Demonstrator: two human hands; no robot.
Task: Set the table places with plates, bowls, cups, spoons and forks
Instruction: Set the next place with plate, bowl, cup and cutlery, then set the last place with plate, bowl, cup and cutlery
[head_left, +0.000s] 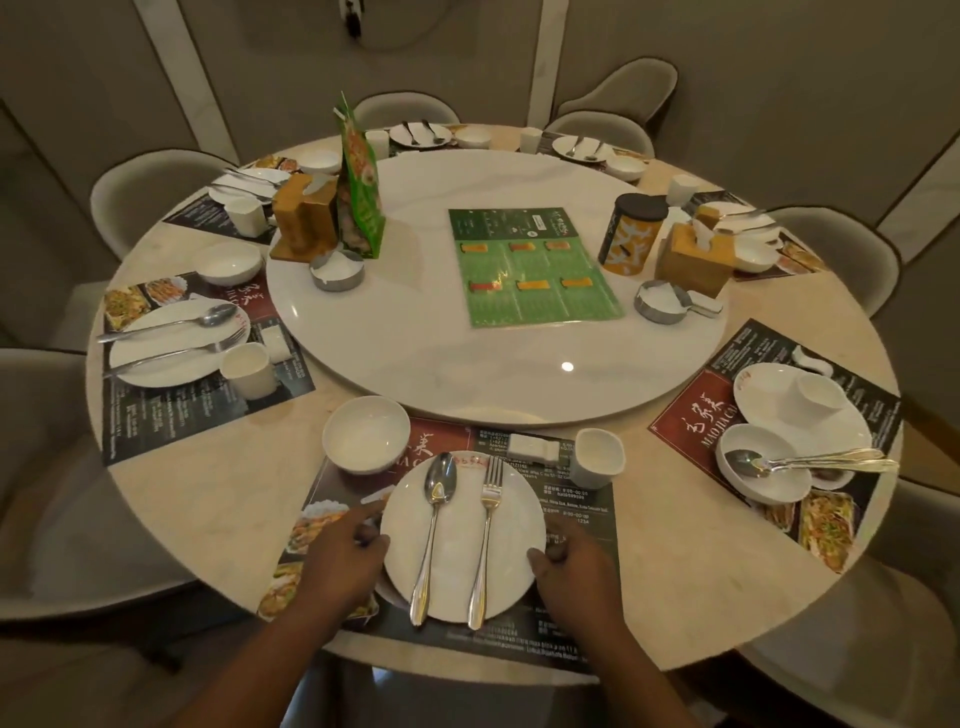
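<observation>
My left hand (343, 561) grips the left rim of the round white ceramic plate (514, 519) on the nearest dark printed placemat (576, 519), steel spoon (435, 525) and steel fork (485, 535) lying across it, my right hand (569, 569) gripping the right rim, so I'd centre it slowly and level to keep both parallel.

Bare beige round bench (208, 499) lies open on both sides of the near dark printed placemat (574, 525). Beyond the white round plate (460, 551), a white ceramic bowl (365, 434), small white block (532, 448) and white cup (599, 457) stand in line, gaps between them.
</observation>
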